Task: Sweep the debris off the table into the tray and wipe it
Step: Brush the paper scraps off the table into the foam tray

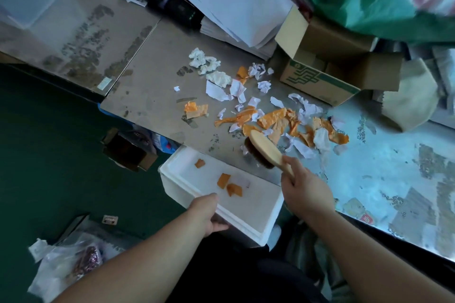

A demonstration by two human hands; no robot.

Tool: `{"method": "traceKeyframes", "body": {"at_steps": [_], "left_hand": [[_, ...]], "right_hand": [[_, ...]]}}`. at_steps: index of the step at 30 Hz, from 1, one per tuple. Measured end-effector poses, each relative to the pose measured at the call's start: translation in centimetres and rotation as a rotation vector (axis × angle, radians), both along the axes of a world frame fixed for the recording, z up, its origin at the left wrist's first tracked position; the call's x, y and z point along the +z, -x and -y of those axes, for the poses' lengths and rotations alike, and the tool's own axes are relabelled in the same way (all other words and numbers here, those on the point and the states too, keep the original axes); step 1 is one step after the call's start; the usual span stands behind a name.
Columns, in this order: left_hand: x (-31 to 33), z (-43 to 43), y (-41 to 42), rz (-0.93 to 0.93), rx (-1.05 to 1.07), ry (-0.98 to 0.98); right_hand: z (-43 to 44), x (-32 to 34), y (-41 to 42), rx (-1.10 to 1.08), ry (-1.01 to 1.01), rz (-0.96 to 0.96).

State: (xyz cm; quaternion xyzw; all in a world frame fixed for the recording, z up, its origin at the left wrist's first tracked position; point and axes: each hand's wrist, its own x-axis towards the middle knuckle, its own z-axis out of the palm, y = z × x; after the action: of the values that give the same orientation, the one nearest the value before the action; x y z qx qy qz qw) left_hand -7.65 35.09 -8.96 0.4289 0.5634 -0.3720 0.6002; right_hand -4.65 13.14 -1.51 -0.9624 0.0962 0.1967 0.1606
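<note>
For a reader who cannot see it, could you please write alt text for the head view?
A right hand sweeps a wooden brush through orange and white paper scraps on a table, while the left hand holds a white foam tray at its edge.

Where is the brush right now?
The brush is in the right hand, bristles down on the table near its front edge, beside the orange scraps, just beyond the white tray.

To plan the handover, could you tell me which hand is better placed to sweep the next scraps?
The right hand: it grips the brush beside the scraps; the left hand holds the tray.
</note>
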Motion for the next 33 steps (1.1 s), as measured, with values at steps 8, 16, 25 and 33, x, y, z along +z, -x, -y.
{"method": "traceKeyframes", "body": {"at_steps": [8,16,25,33], "left_hand": [[0.6,1.5,0.7,-0.022,0.032,0.014],[0.8,4.5,1.4,-0.057,0.002,-0.015],[1.1,10.2,1.5,-0.078,0.006,-0.009],[0.2,12.8,1.8,-0.095,0.044,-0.069]], "right_hand": [[-0.2,-1.3,-0.9,0.196,0.039,-0.099],[3.9,-1.9,4.1,0.238,-0.078,-0.198],[13.0,-0.7,1.9,-0.082,-0.054,0.004],[15.3,-1.7,2.6,0.112,-0.011,-0.152]]}}
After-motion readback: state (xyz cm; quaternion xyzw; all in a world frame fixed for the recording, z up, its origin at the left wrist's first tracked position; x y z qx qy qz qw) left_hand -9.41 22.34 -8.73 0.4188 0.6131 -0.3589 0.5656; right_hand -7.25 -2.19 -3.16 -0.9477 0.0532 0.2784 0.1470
